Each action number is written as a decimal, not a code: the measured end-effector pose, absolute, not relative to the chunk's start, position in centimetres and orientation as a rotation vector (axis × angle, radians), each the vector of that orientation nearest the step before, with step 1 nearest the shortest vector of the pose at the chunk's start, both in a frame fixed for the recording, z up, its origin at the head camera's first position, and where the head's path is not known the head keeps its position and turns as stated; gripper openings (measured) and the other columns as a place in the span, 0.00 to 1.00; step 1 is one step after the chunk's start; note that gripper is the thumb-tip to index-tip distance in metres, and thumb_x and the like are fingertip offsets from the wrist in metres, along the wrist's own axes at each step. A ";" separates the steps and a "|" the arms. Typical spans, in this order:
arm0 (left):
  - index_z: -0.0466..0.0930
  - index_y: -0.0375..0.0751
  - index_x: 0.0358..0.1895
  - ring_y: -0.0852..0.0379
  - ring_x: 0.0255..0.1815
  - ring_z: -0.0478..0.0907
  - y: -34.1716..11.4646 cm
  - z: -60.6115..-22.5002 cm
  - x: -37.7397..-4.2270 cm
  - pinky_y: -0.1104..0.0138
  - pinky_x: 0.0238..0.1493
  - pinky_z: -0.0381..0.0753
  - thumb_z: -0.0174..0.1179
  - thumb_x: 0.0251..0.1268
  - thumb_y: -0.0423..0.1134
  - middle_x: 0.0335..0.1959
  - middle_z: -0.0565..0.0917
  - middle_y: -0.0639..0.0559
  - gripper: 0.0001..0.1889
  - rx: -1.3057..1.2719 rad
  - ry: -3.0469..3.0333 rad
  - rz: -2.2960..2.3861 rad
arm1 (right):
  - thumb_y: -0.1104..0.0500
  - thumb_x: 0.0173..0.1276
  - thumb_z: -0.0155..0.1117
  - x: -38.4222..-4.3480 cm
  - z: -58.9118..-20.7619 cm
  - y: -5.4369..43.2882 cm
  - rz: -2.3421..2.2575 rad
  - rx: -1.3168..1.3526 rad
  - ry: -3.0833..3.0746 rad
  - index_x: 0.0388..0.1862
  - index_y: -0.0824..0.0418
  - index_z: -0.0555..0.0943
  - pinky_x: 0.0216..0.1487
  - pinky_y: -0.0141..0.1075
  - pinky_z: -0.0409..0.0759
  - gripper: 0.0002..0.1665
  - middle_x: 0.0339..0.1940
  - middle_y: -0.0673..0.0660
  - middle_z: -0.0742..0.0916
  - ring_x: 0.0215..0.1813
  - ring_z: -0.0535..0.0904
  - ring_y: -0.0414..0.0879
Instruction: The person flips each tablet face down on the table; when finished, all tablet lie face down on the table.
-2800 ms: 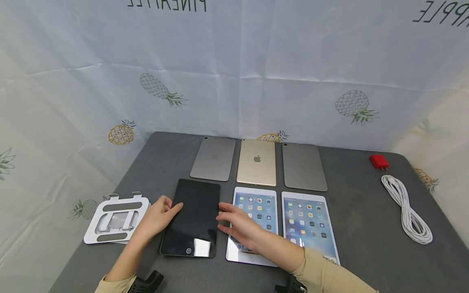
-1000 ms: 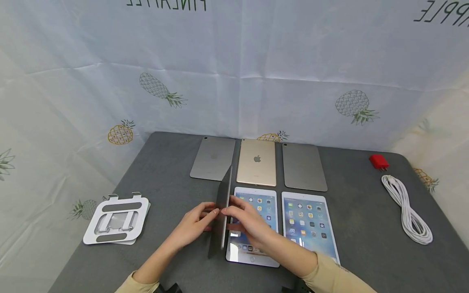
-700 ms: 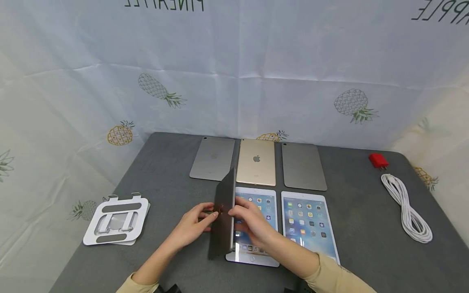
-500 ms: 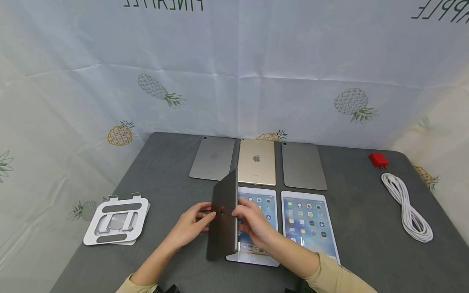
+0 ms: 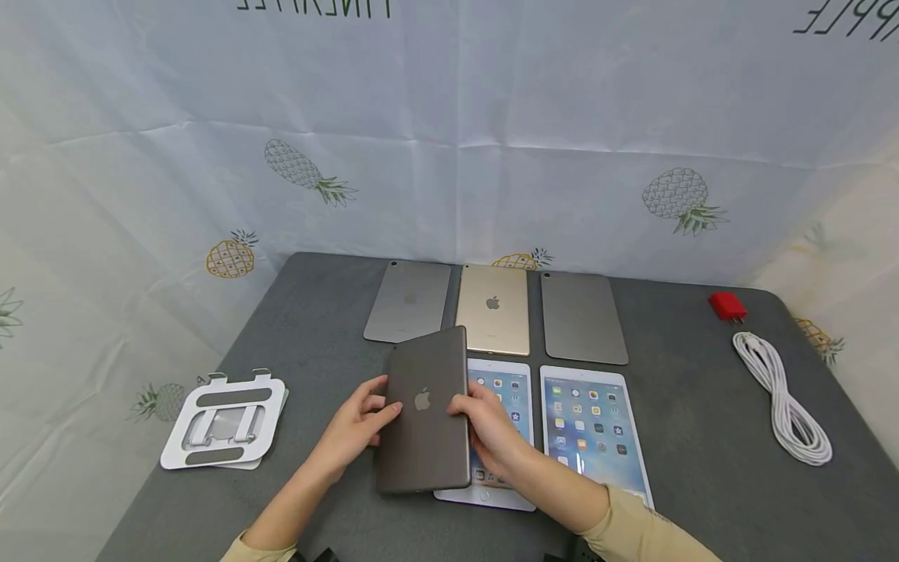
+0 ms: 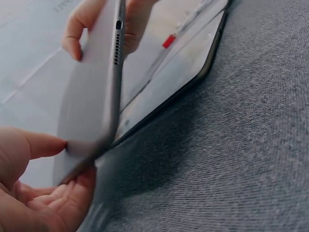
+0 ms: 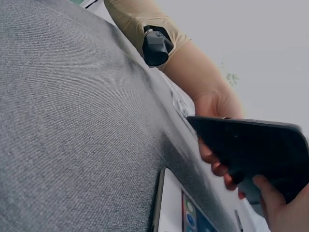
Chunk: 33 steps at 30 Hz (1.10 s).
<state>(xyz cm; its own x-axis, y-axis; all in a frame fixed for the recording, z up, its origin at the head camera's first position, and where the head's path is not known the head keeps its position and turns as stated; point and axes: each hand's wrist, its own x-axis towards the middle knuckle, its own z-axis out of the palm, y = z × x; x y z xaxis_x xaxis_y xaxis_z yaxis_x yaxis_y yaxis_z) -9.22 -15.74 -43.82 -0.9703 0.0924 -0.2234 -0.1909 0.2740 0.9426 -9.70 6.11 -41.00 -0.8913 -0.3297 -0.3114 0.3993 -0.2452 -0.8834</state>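
Observation:
Both hands hold a dark grey tablet (image 5: 424, 437) above the table, its back with the apple logo turned up toward the head camera and tilted. My left hand (image 5: 354, 425) pinches its left edge, thumb on the back and fingers beneath. On the right edge, my right hand (image 5: 495, 429) grips it the same way. In the left wrist view the tablet's port edge (image 6: 117, 53) shows, and the right wrist view shows its dark screen (image 7: 256, 150). A white tablet (image 5: 492, 496) with a lit screen lies partly hidden beneath it.
Another lit white tablet (image 5: 593, 425) lies to the right. Behind are a grey tablet (image 5: 410, 300), a gold tablet (image 5: 493, 320) and a darker grey tablet (image 5: 583, 320), backs up. A white folding stand (image 5: 225, 421) sits left; a red charger (image 5: 727, 306) and coiled white cable (image 5: 779, 398) lie right.
The dark tablet lay screen up between the hands, then was lifted on edge. Its back has since turned toward the head camera. The left hand has moved right from its first position.

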 end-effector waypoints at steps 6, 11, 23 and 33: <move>0.63 0.39 0.70 0.57 0.27 0.73 -16.4 -43.7 -9.4 0.66 0.31 0.75 0.65 0.64 0.38 0.42 0.83 0.44 0.33 -0.121 2.276 1.822 | 0.67 0.59 0.51 -9.6 -41.6 5.6 -2.148 0.054 1.580 0.66 0.73 0.64 0.52 0.39 0.73 0.33 0.55 0.64 0.79 0.52 0.76 0.49; 0.64 0.38 0.70 0.59 0.25 0.71 -16.9 -43.6 -9.2 0.68 0.30 0.73 0.65 0.63 0.37 0.41 0.83 0.44 0.33 -0.151 2.265 1.843 | 0.66 0.63 0.51 -9.4 -42.0 5.2 -2.125 0.025 1.581 0.68 0.70 0.60 0.52 0.39 0.71 0.34 0.58 0.64 0.76 0.55 0.73 0.50; 0.61 0.35 0.72 0.58 0.32 0.79 -18.6 -43.0 -9.4 0.67 0.35 0.78 0.64 0.65 0.38 0.47 0.83 0.42 0.35 -0.168 2.363 1.776 | 0.67 0.66 0.55 -9.5 -42.8 5.2 -2.001 -0.154 1.623 0.69 0.69 0.54 0.54 0.43 0.75 0.35 0.61 0.64 0.77 0.57 0.77 0.51; 0.62 0.34 0.72 0.56 0.37 0.81 -19.8 -43.1 -9.6 0.66 0.35 0.80 0.64 0.66 0.39 0.54 0.77 0.36 0.33 -0.230 2.402 1.725 | 0.54 0.59 0.74 -9.5 -43.6 5.4 -1.635 -0.282 1.867 0.78 0.64 0.31 0.52 0.47 0.80 0.69 0.74 0.74 0.58 0.59 0.77 0.56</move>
<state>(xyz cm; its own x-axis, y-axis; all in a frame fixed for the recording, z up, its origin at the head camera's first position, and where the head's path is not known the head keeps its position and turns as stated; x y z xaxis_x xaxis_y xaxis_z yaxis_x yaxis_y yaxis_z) -9.56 -19.77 -43.06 -0.9727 -0.0233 -0.2307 -0.2260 0.3172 0.9210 -9.54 5.43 -43.62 -0.7769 -0.5447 -0.3158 0.2410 0.2061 -0.9484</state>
